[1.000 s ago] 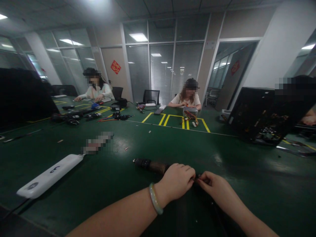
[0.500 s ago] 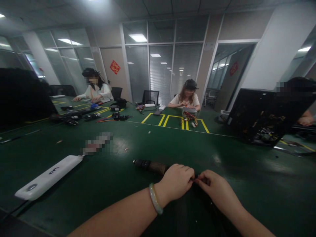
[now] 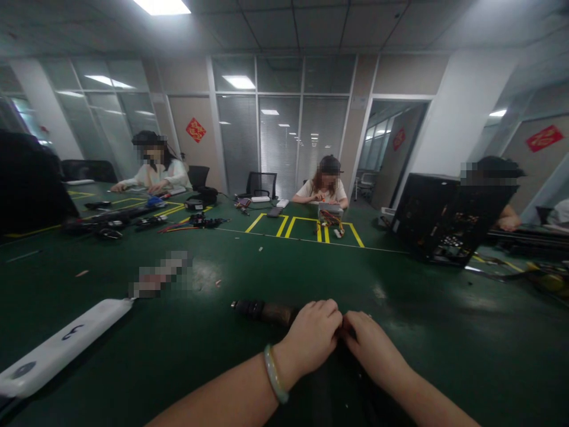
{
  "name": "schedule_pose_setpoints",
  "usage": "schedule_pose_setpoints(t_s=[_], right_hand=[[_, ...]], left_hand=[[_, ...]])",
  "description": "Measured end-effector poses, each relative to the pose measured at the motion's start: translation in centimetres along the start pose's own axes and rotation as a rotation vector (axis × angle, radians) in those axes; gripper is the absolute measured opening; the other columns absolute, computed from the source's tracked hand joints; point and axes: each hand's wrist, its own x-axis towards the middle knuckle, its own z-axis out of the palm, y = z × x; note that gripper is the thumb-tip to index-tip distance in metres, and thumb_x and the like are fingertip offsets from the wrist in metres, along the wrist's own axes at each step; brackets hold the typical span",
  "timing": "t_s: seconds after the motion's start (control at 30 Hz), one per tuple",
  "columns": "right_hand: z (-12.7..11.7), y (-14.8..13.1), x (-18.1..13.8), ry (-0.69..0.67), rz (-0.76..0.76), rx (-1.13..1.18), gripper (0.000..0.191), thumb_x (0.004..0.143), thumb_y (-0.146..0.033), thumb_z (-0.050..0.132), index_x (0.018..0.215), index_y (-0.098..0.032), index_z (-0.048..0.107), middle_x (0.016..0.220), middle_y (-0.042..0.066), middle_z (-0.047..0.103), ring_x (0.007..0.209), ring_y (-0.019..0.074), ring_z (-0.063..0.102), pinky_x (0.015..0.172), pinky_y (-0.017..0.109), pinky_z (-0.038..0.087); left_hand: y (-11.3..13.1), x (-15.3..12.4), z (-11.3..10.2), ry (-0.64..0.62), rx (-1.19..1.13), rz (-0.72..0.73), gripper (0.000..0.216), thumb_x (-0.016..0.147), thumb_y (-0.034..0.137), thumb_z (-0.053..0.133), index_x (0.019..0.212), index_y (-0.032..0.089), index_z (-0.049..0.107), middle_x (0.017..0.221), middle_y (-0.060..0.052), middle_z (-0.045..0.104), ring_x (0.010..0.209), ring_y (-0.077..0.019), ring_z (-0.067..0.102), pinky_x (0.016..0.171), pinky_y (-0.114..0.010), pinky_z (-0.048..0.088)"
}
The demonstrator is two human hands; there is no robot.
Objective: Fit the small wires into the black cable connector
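Observation:
My left hand, with a pale green bangle on its wrist, is curled into a fist just in front of me on the green table. My right hand is closed too, and its fingertips meet the left hand's knuckles. Between them they pinch something small and dark that I cannot make out. A dark cylindrical tool lies flat on the table, its far end sticking out left of my left hand. A black object lies under my wrists, mostly hidden.
A white power strip lies at the near left. An open black computer case stands at the right. Cables and tools are strewn at the far left. Yellow tape boxes mark the far side, where two people sit working.
The view has tilted up and swung right, so things sit lower and further left. My hands have closed in until they touch; a half second ago a slight gap showed.

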Motion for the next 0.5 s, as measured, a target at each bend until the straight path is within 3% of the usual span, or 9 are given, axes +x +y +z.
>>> schedule_pose_setpoints(t_s=[0.17,0.27,0.43,0.5], right_hand=[[-0.5,0.1,0.1,0.037,-0.001,0.032,0.014,0.085,-0.009,0.048,0.08,-0.019,0.058,0.084,0.005,0.064,0.083,0.0211,0.056,0.076,0.031,0.039],[-1.9,1.8,0.1,0.087,0.017,0.052,0.012,0.087,-0.014,0.05,0.083,-0.02,0.059,0.089,0.006,0.066,0.088,0.023,0.058,0.079,0.032,0.04],[-7.4,9.3,-3.8,0.201,0.302,0.076,0.017,0.088,-0.026,0.052,0.074,-0.025,0.061,0.1,0.011,0.069,0.091,0.0263,0.063,0.076,0.036,0.044],[-10.6,13.3,-7.3,0.251,0.432,0.052,0.023,0.09,-0.028,0.047,0.075,-0.023,0.063,0.093,0.016,0.069,0.074,0.0258,0.065,0.065,0.038,0.043]], left_hand=[[0.1,-0.1,-0.7,0.075,-0.065,0.056,0.014,0.083,0.019,0.064,0.094,0.021,0.055,0.103,-0.002,0.059,0.103,-0.0199,0.055,0.109,-0.042,0.034],[0.0,-0.2,-1.1,0.093,-0.137,0.178,0.02,0.087,0.019,0.059,0.107,0.022,0.057,0.124,-0.004,0.057,0.123,-0.0212,0.048,0.114,-0.047,0.028],[-0.1,-0.7,-1.1,0.027,-0.222,0.293,0.026,0.088,0.017,0.059,0.113,0.025,0.058,0.134,-0.001,0.055,0.128,-0.018,0.046,0.114,-0.043,0.03],[-0.2,-0.8,-0.9,-0.036,-0.248,0.321,0.03,0.087,0.019,0.062,0.115,0.027,0.058,0.136,0.0,0.054,0.13,-0.0182,0.045,0.112,-0.042,0.033]])
